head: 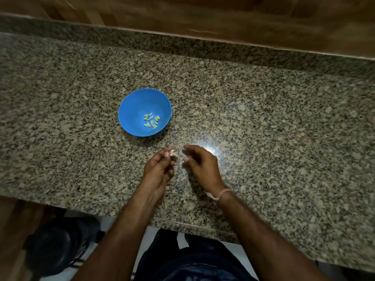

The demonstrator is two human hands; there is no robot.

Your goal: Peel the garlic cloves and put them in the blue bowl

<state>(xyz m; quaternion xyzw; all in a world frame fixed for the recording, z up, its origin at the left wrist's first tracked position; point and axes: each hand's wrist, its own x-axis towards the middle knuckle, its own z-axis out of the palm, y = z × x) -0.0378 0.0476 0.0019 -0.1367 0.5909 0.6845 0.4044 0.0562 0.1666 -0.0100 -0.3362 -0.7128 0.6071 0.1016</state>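
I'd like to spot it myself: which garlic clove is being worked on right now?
On the speckled granite countertop, look just nearer the person than the blue bowl, where the two hands are. The garlic clove is the pale bit pinched by the left hand. Unlike the yellowish peeled cloves in the bowl, it is outside it, in hand.

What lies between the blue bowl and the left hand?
In the head view, only bare granite countertop lies between the blue bowl and the left hand.
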